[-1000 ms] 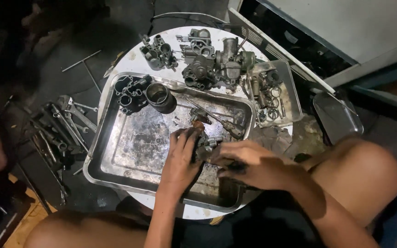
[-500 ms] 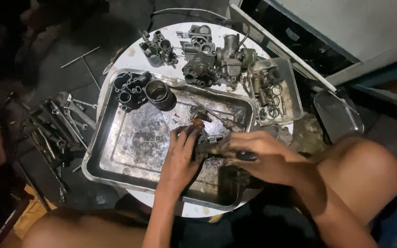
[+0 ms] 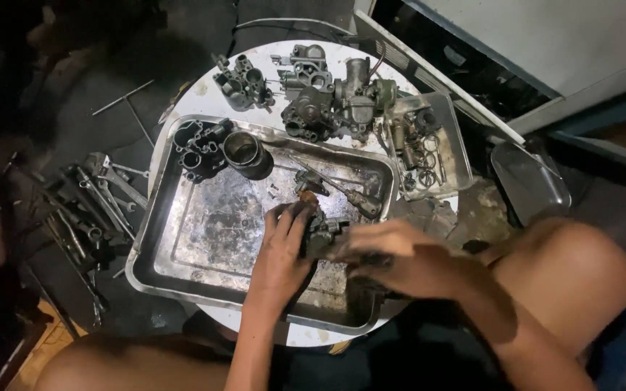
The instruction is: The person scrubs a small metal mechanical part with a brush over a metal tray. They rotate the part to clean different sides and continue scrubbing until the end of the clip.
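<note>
Overhead view of my two hands at work over a metal tray on a round white table. My left hand wraps a small, dark, greasy engine part, fingers curled against its left side and thumb up near its top. The part sits just above the right half of the tray, between both hands. My right hand comes in from the right with its fingers pressed together on the part's right side; I cannot tell whether it pinches a tool, as that area is blurred and dark.

In the tray's far left corner lie a black multi-holed casting and, touching it, a short metal cylinder. A thin rod with a fitting lies across the tray beyond the held part. Behind the tray, on the table, stands a cluster of carburettor bodies. To their right, a shallow clear tray holds springs and small rings. On the floor to the left lies a scatter of spanners. My bare knee shows at right.
</note>
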